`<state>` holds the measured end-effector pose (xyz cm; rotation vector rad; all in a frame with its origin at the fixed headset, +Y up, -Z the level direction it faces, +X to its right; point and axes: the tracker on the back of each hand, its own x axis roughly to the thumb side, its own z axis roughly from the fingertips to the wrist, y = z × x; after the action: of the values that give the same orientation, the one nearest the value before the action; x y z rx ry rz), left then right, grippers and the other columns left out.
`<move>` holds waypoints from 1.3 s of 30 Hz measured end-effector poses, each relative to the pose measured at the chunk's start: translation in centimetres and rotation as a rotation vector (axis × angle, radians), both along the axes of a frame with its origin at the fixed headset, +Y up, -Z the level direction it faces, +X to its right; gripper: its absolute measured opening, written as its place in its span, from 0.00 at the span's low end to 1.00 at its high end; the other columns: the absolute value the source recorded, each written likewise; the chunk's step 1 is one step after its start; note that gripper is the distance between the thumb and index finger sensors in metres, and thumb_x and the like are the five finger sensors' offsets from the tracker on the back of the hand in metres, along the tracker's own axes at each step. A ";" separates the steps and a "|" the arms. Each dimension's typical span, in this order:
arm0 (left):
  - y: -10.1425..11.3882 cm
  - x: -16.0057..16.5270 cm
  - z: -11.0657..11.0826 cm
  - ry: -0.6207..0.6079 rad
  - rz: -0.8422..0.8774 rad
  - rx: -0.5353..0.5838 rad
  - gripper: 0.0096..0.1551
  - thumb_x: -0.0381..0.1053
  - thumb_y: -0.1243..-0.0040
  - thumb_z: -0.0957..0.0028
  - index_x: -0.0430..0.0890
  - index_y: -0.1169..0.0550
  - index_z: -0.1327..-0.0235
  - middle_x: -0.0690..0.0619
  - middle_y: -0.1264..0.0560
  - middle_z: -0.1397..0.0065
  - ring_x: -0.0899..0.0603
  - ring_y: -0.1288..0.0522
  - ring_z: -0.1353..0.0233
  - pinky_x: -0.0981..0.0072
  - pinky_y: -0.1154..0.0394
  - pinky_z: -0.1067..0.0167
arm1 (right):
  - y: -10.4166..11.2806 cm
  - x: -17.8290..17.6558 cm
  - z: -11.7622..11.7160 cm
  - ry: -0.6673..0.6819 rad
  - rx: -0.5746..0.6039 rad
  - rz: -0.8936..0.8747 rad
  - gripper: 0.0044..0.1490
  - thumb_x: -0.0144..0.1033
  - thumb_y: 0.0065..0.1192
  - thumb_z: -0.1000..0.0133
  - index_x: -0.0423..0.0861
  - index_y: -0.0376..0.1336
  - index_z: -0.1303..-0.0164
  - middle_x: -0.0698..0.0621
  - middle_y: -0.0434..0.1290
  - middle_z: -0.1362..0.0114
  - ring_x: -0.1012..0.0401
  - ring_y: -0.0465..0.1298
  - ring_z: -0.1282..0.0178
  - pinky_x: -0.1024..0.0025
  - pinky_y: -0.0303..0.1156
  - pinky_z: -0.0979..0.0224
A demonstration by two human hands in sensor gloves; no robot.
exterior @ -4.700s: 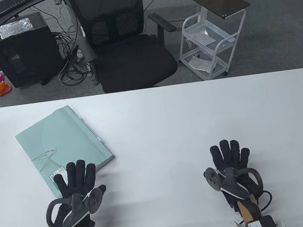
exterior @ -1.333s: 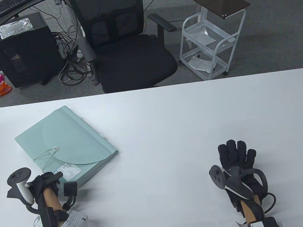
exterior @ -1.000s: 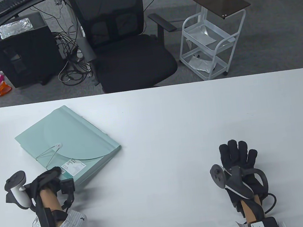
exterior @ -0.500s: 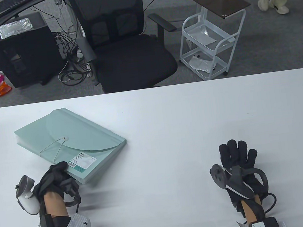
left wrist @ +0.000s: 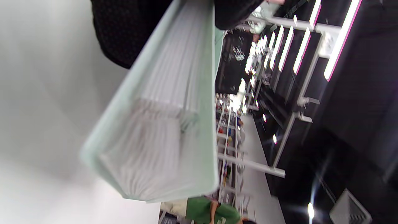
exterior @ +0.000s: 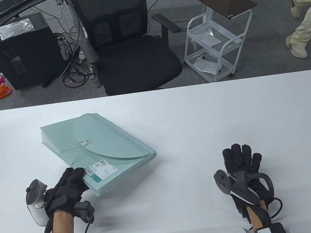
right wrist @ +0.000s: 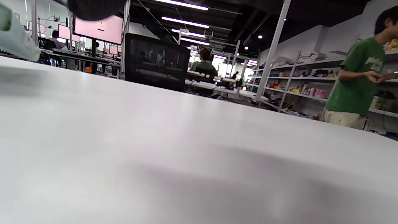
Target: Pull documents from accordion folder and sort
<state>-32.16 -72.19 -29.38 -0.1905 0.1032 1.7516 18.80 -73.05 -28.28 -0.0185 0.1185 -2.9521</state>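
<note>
Overhead camera faces down; 2 wrist cameras (low, sideways) share table.

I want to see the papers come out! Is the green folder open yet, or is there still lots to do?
Not yet. The green folder lies on the white table with its flap closed and its string looped to the button. The left hand grips its near corner. The right hand rests flat on the table. No papers are out, so opening, pulling and sorting are all left.
</note>
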 end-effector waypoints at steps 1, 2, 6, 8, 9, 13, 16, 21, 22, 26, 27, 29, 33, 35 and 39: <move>0.4 0.9 0.0 -0.035 -0.018 0.015 0.34 0.43 0.50 0.32 0.23 0.45 0.26 0.25 0.31 0.30 0.35 0.19 0.38 0.51 0.18 0.44 | 0.0 0.1 0.0 -0.005 0.000 -0.001 0.55 0.60 0.43 0.48 0.39 0.35 0.22 0.32 0.39 0.16 0.30 0.41 0.20 0.27 0.41 0.24; 0.6 1.5 0.0 -0.062 -0.028 0.027 0.34 0.43 0.50 0.32 0.23 0.45 0.26 0.26 0.31 0.30 0.35 0.19 0.38 0.51 0.18 0.43 | 0.0 0.2 0.0 -0.010 0.001 -0.004 0.55 0.60 0.43 0.48 0.39 0.35 0.22 0.32 0.39 0.16 0.30 0.41 0.20 0.27 0.41 0.24; 1.1 4.4 0.1 -0.188 -0.031 0.051 0.34 0.43 0.50 0.32 0.23 0.44 0.26 0.25 0.31 0.30 0.34 0.19 0.38 0.50 0.18 0.44 | 0.3 0.7 0.0 -0.035 0.017 -0.026 0.55 0.60 0.43 0.48 0.39 0.35 0.22 0.32 0.39 0.16 0.30 0.41 0.20 0.27 0.41 0.24; 1.0 5.7 0.2 -0.254 -0.067 0.049 0.34 0.43 0.50 0.32 0.22 0.44 0.26 0.25 0.31 0.30 0.35 0.19 0.39 0.50 0.18 0.44 | 0.4 0.9 0.0 -0.048 0.027 -0.030 0.55 0.60 0.43 0.48 0.39 0.35 0.22 0.32 0.39 0.16 0.30 0.41 0.20 0.27 0.41 0.24; 1.0 6.4 0.4 -0.291 -0.077 0.044 0.34 0.42 0.50 0.32 0.22 0.44 0.26 0.25 0.31 0.31 0.34 0.19 0.39 0.50 0.18 0.44 | 0.5 1.0 -0.1 -0.052 0.032 -0.033 0.55 0.59 0.43 0.48 0.39 0.35 0.22 0.32 0.39 0.16 0.30 0.41 0.20 0.27 0.41 0.24; 0.4 8.7 0.8 -0.389 -0.139 0.021 0.34 0.42 0.50 0.33 0.21 0.44 0.27 0.24 0.30 0.32 0.34 0.18 0.40 0.50 0.18 0.45 | 0.5 1.1 -0.1 -0.060 0.031 -0.043 0.55 0.59 0.44 0.48 0.38 0.35 0.22 0.32 0.39 0.16 0.30 0.41 0.20 0.28 0.41 0.23; -0.4 9.8 0.8 -0.472 -0.172 -0.005 0.34 0.42 0.51 0.33 0.21 0.44 0.27 0.24 0.30 0.31 0.33 0.18 0.40 0.49 0.18 0.45 | 0.6 1.1 0.0 -0.062 0.028 -0.041 0.55 0.59 0.44 0.48 0.38 0.35 0.22 0.32 0.39 0.16 0.30 0.41 0.20 0.27 0.41 0.24; -1.7 10.7 0.8 -0.529 -0.220 -0.055 0.34 0.42 0.51 0.33 0.21 0.45 0.26 0.23 0.32 0.30 0.32 0.20 0.37 0.47 0.20 0.42 | 0.6 1.0 -0.1 -0.055 0.022 -0.037 0.55 0.59 0.44 0.48 0.39 0.35 0.22 0.32 0.39 0.16 0.30 0.41 0.20 0.28 0.42 0.23; -1.8 10.8 0.8 -0.546 -0.236 -0.073 0.35 0.42 0.51 0.33 0.21 0.46 0.26 0.23 0.32 0.29 0.32 0.20 0.37 0.46 0.21 0.42 | 0.5 1.0 -0.1 -0.056 0.019 -0.035 0.55 0.59 0.44 0.48 0.38 0.35 0.22 0.32 0.39 0.16 0.30 0.41 0.20 0.28 0.42 0.23; -2.3 11.0 0.6 -0.622 -0.484 -0.121 0.36 0.42 0.52 0.32 0.18 0.46 0.26 0.22 0.32 0.31 0.33 0.19 0.38 0.47 0.21 0.43 | 0.3 0.9 -0.1 -0.056 0.007 -0.027 0.55 0.59 0.44 0.48 0.39 0.35 0.22 0.32 0.39 0.16 0.30 0.41 0.20 0.27 0.41 0.24; -2.4 11.0 0.6 -0.643 -0.544 -0.128 0.37 0.43 0.52 0.31 0.18 0.46 0.25 0.23 0.31 0.31 0.33 0.19 0.39 0.47 0.21 0.44 | 0.3 0.9 -0.1 -0.055 0.005 -0.027 0.55 0.59 0.44 0.48 0.38 0.35 0.22 0.32 0.39 0.16 0.30 0.41 0.20 0.27 0.41 0.24; -2.7 11.2 0.4 -0.700 -0.655 -0.146 0.38 0.45 0.53 0.31 0.18 0.45 0.25 0.24 0.30 0.32 0.35 0.18 0.41 0.48 0.21 0.45 | 0.3 0.8 -0.1 -0.050 0.001 -0.027 0.55 0.59 0.44 0.48 0.38 0.35 0.22 0.32 0.39 0.16 0.30 0.41 0.20 0.27 0.41 0.24; -3.5 11.3 0.3 -0.726 -0.735 -0.202 0.39 0.46 0.52 0.31 0.17 0.45 0.25 0.26 0.28 0.34 0.36 0.17 0.43 0.49 0.21 0.47 | 0.3 0.7 -0.1 -0.047 -0.004 -0.016 0.55 0.59 0.44 0.48 0.39 0.35 0.22 0.32 0.39 0.16 0.30 0.41 0.20 0.27 0.42 0.24; -3.7 11.2 0.2 -0.757 -0.775 -0.229 0.39 0.47 0.53 0.30 0.18 0.46 0.24 0.25 0.29 0.33 0.35 0.18 0.43 0.48 0.21 0.47 | 0.3 0.7 -0.1 -0.046 -0.007 -0.015 0.55 0.59 0.44 0.48 0.39 0.35 0.22 0.32 0.39 0.16 0.30 0.41 0.20 0.28 0.42 0.23; -3.1 11.1 0.1 -0.742 -0.928 -0.205 0.38 0.48 0.55 0.29 0.22 0.45 0.21 0.26 0.31 0.29 0.34 0.18 0.41 0.46 0.22 0.45 | 0.2 0.4 -0.1 -0.037 -0.015 -0.003 0.55 0.59 0.44 0.48 0.39 0.35 0.22 0.32 0.40 0.16 0.30 0.42 0.20 0.28 0.42 0.23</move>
<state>-21.04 -75.25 -29.29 -0.7912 -0.1552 0.6713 19.20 -72.85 -28.36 0.0342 0.0917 -2.9547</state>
